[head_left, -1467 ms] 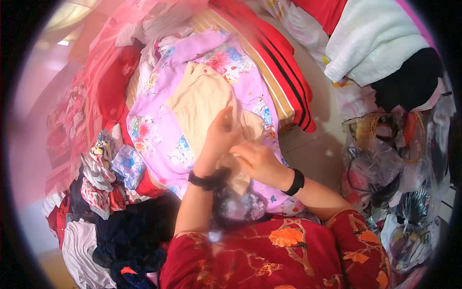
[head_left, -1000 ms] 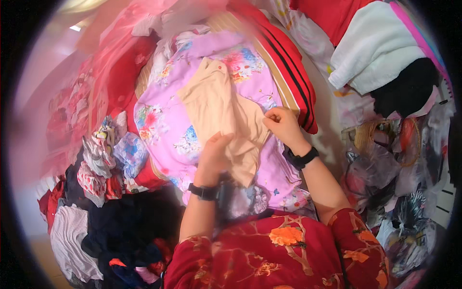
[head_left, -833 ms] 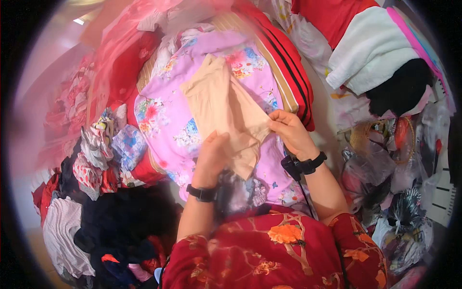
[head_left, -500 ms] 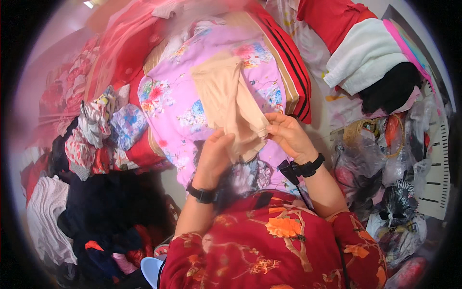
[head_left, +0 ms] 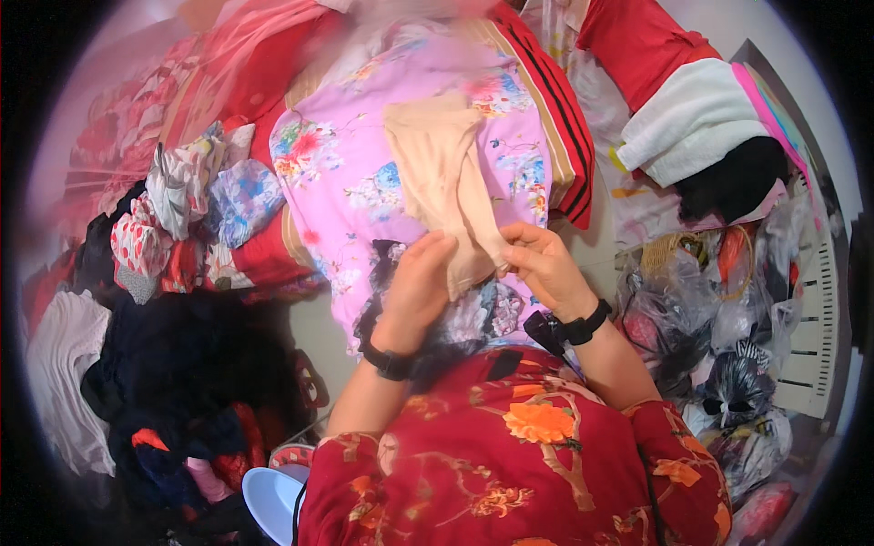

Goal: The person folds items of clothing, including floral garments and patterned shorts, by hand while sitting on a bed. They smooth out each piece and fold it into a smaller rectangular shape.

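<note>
A pair of beige leggings [head_left: 426, 155] lies over a pink flowered cloth [head_left: 355, 146], its waist end away from me and its legs toward me. My left hand [head_left: 415, 278] is closed on the edge of one leg near its lower end. With thumb and fingers together, my right hand [head_left: 546, 268] pinches the end of the other leg. Just below the hands, a dark and grey flowered fabric [head_left: 482, 314] shows in part. Both wrists wear black bands.
Crumpled clothes [head_left: 196, 196] are heaped on the bed's left side. Dark clothes [head_left: 191, 364] pile up at lower left, near a light blue basin [head_left: 273, 500]. To the right lie a folded white towel [head_left: 692, 118], a black cloth [head_left: 733, 177] and several plastic bags [head_left: 719, 291].
The leggings' legs are drawn closer together and look narrower and straighter. My left hand has shifted slightly right and up along the fabric. The whole view has shifted a little.
</note>
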A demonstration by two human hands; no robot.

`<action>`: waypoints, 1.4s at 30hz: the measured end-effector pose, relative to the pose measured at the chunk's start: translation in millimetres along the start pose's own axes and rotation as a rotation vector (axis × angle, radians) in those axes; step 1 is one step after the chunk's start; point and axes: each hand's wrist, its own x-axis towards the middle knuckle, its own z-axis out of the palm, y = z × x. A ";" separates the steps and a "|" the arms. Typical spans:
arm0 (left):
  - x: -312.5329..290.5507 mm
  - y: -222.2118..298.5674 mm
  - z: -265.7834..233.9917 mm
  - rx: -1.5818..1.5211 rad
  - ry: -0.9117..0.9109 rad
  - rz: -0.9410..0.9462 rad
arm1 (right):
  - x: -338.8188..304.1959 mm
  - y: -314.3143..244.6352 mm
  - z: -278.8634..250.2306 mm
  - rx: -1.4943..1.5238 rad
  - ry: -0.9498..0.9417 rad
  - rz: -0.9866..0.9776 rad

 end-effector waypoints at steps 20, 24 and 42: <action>-72.1 65.9 2.1 0.605 0.201 0.314 | 132.8 12.1 -3.5 -1.615 0.054 -0.971; -123.6 139.3 20.4 0.777 0.487 0.587 | 137.6 -16.7 -19.1 -1.060 -0.042 -0.325; -55.7 113.6 -114.0 0.687 0.243 0.105 | 35.9 -59.3 -36.7 -0.553 0.043 0.088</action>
